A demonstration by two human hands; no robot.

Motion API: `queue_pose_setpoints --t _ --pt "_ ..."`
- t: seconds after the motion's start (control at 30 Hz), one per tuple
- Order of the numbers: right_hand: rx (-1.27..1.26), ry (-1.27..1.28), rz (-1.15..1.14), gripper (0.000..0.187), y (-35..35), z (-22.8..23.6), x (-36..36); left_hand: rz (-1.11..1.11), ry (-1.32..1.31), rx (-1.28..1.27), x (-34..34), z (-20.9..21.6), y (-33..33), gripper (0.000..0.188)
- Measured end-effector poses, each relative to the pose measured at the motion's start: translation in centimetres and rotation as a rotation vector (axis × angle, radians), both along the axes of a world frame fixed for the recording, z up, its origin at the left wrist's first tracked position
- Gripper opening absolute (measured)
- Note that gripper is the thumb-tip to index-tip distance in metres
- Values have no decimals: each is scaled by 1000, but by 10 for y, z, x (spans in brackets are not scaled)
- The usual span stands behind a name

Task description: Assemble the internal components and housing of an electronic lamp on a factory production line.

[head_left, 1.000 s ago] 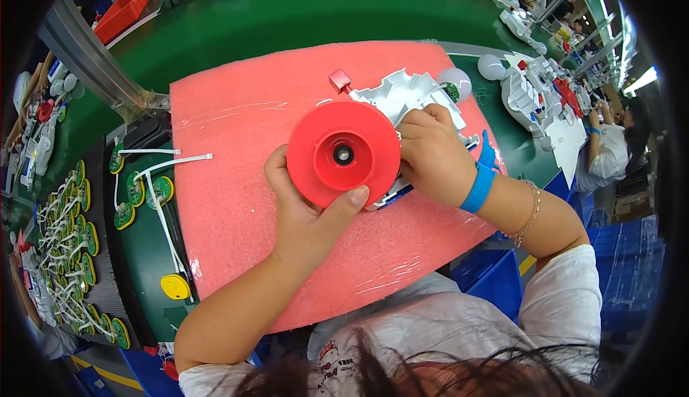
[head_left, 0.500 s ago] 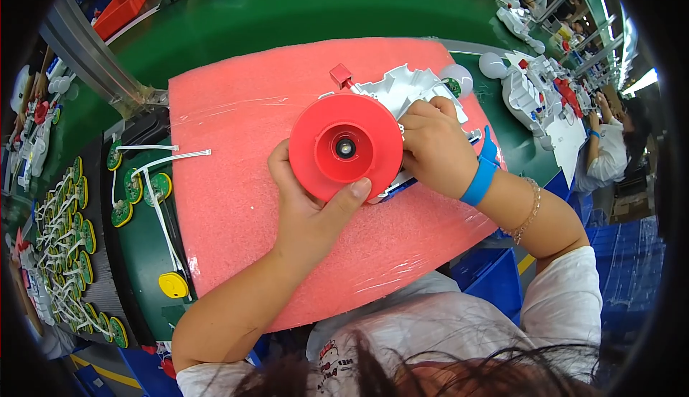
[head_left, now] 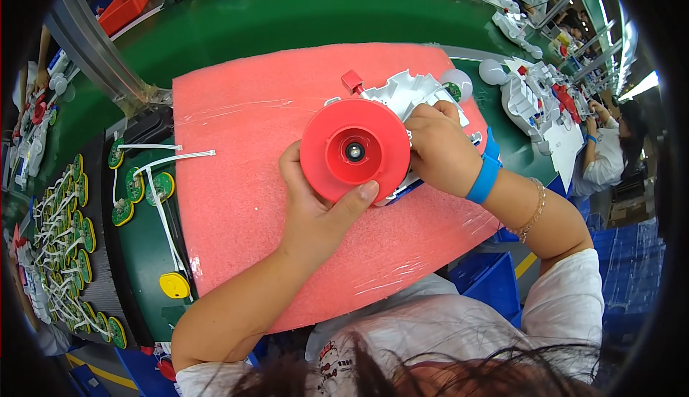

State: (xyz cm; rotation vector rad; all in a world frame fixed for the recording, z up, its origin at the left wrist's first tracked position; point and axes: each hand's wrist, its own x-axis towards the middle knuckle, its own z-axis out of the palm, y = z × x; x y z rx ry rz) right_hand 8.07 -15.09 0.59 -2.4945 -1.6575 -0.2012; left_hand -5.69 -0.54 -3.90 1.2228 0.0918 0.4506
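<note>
The left hand (head_left: pixel 316 214) grips the red round disc-shaped part (head_left: pixel 354 150) from below, thumb pressed on its lower rim and fingers wrapped behind its left edge, so the hand is closed on the part. The disc faces up toward the camera, showing a raised inner ring and a dark centre hole. The right hand (head_left: pixel 439 152), wearing a blue wristband (head_left: pixel 484 169) and a thin bracelet (head_left: pixel 532 213), rests curled against the disc's right edge and on the white moulded plastic housing (head_left: pixel 409 92) behind it; whether its fingers pinch anything cannot be told. Disc and housing sit over the pink foam mat (head_left: pixel 244 153) covering the green workbench (head_left: pixel 301 17). A small red clip (head_left: pixel 352 80) lies at the housing's upper left corner. Left of the mat, small green round circuit boards with white wires (head_left: pixel 140 182) lie in a group, with a yellow cap (head_left: pixel 174 284) below them. At far right, another person (head_left: pixel 606 157) works at a neighbouring station.
</note>
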Motion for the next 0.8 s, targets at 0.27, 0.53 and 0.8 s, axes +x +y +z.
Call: queue_pose_setpoints --t 0.27,0.53,0.8 --pt "-40 -30 19 5 2 3 0 -36 -49 -71 1 1 -2 70" --pt "-81 -43 4 7 1 5 -4 -55 -48 -81 1 0 -1 70" --pt "-86 -61 4 7 1 5 -4 -64 -53 -90 2 2 -1 71"
